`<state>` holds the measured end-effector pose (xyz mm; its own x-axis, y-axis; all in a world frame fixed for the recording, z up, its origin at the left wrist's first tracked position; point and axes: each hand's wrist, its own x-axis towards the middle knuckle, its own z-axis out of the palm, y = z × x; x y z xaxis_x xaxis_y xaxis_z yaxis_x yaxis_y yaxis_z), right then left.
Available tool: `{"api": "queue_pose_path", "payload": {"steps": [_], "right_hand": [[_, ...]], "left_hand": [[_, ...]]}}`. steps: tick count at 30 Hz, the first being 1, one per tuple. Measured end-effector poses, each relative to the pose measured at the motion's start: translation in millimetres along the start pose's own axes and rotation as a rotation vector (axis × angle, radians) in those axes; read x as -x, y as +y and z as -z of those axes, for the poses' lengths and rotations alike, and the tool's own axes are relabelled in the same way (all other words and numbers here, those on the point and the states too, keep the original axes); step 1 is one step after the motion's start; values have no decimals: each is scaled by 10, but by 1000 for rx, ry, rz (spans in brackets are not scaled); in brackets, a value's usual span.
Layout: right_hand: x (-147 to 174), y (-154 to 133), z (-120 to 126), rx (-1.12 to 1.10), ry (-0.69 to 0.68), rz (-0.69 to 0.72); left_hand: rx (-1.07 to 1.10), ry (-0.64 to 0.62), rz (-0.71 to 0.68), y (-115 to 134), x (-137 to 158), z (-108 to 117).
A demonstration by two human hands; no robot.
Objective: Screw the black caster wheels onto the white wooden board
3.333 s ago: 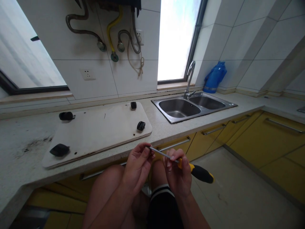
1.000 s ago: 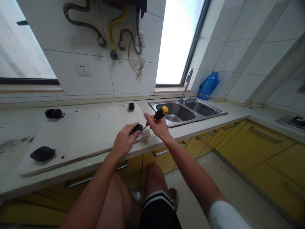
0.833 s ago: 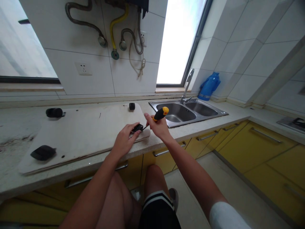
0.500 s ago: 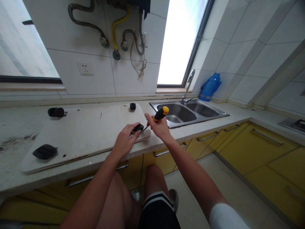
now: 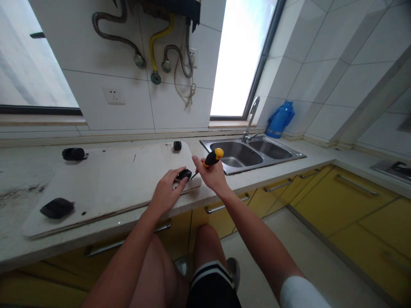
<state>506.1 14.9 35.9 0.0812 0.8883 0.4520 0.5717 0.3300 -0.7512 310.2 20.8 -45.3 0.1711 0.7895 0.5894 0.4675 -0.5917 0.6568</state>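
Note:
A white board (image 5: 109,175) with rounded corners lies flat on the countertop, a black caster-like piece near each corner. My left hand (image 5: 167,188) is closed around the piece at the near right corner, a black caster (image 5: 184,174), thumb and fingers on either side. My right hand (image 5: 212,173) grips a screwdriver (image 5: 213,157) by its black and yellow handle. The shaft slants down to the left, its tip at the base of that caster. Whether the tip sits in a screw is too small to tell.
Other black casters (image 5: 58,208) stand on the board. To the right is a double steel sink (image 5: 224,167) with a faucet (image 5: 252,115) and a blue thermos jug (image 5: 280,119) behind it. Hoses (image 5: 154,47) hang on the wall. Yellow cabinets (image 5: 349,205) run below the counter.
The view has shifted slightly. Both hands stay at the same caster, and the screwdriver handle leans a little lower and further left.

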Motion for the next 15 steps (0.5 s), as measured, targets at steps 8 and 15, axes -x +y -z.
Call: {"api": "queue_pose_path", "payload": {"steps": [8, 15], "right_hand": [[-21, 26, -16, -19, -11, -13], [-73, -14, -16, -21, -52, -1]], "left_hand": [[2, -1, 2, -9, 6, -3], [-3, 8, 2, -1, 14, 2]]}}
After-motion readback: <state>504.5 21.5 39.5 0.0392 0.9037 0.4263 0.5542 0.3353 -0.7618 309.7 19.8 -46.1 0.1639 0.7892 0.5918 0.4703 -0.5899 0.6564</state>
